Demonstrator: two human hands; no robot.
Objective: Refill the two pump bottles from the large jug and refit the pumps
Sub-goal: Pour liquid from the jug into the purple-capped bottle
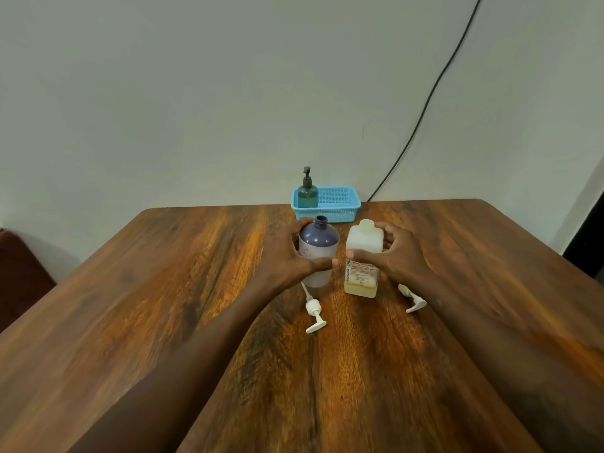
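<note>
Left hand [287, 253] fingers wrap purple bottle [318, 240]; right hand [397, 256] fingers wrap white bottle [362, 253]; table [163, 289] edges well apart.

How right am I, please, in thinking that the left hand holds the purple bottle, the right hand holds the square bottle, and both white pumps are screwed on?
Not the pumps: the head view shows both white pumps lying on the table, off the open necks. The left hand holds the purple bottle and the right hand the square bottle.
</note>
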